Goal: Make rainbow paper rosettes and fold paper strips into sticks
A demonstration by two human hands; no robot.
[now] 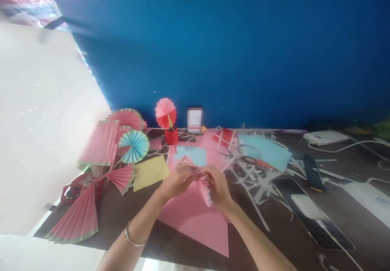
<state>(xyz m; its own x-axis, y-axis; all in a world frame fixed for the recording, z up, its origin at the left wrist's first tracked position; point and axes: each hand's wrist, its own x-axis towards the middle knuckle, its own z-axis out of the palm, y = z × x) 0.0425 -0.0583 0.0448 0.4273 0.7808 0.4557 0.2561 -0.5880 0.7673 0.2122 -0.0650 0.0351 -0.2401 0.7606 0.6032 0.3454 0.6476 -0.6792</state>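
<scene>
My left hand point(178, 179) and my right hand point(217, 186) meet over the middle of the dark table point(128, 218), both pinching a small pleated pink paper strip point(204, 191) that hangs down between them. A large pink sheet point(198, 218) lies flat beneath the hands. A thin metal bangle point(134, 238) circles my left wrist. The fingertips hide the top of the folded strip.
Folded pink and blue paper fans point(122, 149) lie at the left, beside a yellow sheet point(150, 172). A red cup with a paper fan point(170, 131) stands at the back. White paper strips, scissors point(250, 160), a light blue sheet point(268, 151), phones and cables point(317, 218) spread to the right. A blue wall point(231, 51) rises behind.
</scene>
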